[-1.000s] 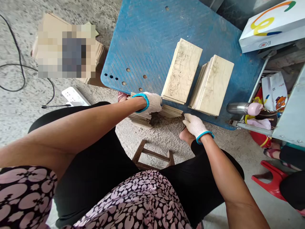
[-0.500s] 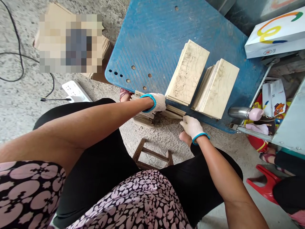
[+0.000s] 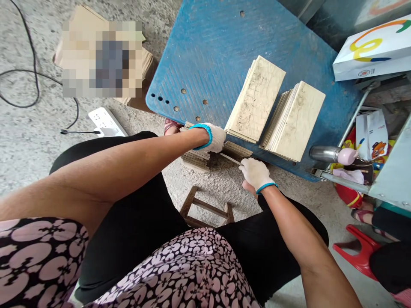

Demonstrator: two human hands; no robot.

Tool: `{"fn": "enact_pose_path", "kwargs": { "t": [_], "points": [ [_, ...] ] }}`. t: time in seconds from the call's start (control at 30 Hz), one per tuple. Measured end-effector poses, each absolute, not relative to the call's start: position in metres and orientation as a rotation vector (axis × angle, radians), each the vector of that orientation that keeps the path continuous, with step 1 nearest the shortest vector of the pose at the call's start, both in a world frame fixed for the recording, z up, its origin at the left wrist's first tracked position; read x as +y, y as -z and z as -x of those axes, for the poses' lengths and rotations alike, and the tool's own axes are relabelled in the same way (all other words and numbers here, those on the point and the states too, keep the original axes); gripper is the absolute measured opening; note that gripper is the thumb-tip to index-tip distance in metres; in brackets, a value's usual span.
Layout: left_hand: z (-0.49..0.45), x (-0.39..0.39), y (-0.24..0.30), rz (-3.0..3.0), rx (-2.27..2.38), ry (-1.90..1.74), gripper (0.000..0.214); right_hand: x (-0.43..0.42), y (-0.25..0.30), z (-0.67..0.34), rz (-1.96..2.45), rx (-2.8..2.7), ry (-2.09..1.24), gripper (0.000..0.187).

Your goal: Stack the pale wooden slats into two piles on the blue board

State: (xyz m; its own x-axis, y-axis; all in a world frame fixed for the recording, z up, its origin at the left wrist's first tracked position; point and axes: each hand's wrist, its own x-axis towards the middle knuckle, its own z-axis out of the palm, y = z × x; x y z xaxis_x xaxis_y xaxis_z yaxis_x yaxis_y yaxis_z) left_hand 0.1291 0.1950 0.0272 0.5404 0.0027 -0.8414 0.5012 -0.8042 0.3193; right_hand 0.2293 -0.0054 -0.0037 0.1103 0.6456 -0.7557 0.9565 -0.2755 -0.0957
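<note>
Reaching down past the near edge of the blue worktop w/ both gloved hands, toward a low pile of thin wood slats on the concrete floor, tucked partly under the worktop edge. Left hand at about 12 o'clock from the lap, laid palm-down on top of the pile, fingers curled over it; grip itself hidden by the glove, so can't tell if closed on a slat or just resting. Right hand at roughly 1 o'clock, fingers pinched narrow on the end of one thin slat sticking out at about 3 o'clock from the pile. Both gloves white w/ blue cuffs.

On the worktop, just beyond the hands: two stacks of pale rectangular boards, side by side, not touching. Nearer-left stack at 12 o'clock of the right hand; second stack at its 1 o'clock, fanned a bit along its left side.

Small wooden stool frame on the floor between the knees. Metal flask w/ pink cap at 3 o'clock of the boards, off the worktop edge. White power strip and black cable on the floor at 9–10 o'clock. White box w/ coloured swirl at 2 o'clock. Red plastic stool at 4 o'clock.
</note>
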Motion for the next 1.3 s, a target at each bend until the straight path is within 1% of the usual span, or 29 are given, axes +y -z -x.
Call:
{"fn": "enact_pose_path", "kwargs": {
  "t": [0.1,0.2,0.33,0.43,0.57,0.63,0.77,0.9,1.0,1.07,1.2,1.3],
  "points": [
    [-0.125,0.195,-0.037,-2.230,0.285,1.248,0.044,-0.001,-0.008,-0.232,-1.982,1.568,1.026,0.028],
    [-0.124,0.201,-0.048,-2.200,0.279,1.184,0.048,-0.002,-0.023,-0.240,-2.069,1.567,1.115,0.024],
    [-0.123,0.217,-0.056,-2.068,0.321,1.057,0.058,-0.006,-0.044,-0.260,-2.317,1.576,1.302,0.018],
    [-0.120,0.225,-0.054,-1.909,0.334,0.953,0.065,-0.007,-0.060,-0.278,-2.503,1.585,1.512,0.020],
    [-0.117,0.225,-0.053,-1.718,0.384,0.938,0.059,-0.006,-0.079,-0.300,-2.749,1.550,1.741,0.024],
    [-0.117,0.221,-0.054,-1.611,0.446,0.863,0.055,-0.005,-0.088,-0.310,-2.944,1.461,1.727,0.024],
    [-0.123,0.205,-0.047,-1.335,0.545,0.580,0.044,0.000,-0.098,-0.330,-3.253,1.358,1.465,0.020],
    [-0.133,0.185,-0.036,-1.137,0.646,0.320,0.032,0.014,-0.093,-0.337,-3.520,1.165,1.342,0.021],
    [-0.141,0.178,-0.035,-1.135,0.823,0.158,0.024,0.030,-0.076,-0.330,-3.864,0.868,1.269,0.030],
    [-0.148,0.181,-0.036,-1.146,0.898,0.080,0.020,0.040,-0.060,-0.321,-3.993,0.762,1.297,0.036],
    [-0.168,0.201,-0.032,-1.087,0.972,-0.053,0.016,0.053,-0.030,-0.298,-3.851,0.907,1.520,0.039],
    [-0.185,0.219,-0.029,-1.070,1.014,-0.084,0.020,0.063,-0.017,-0.287,-3.725,1.050,1.572,0.036]
  ]
}}
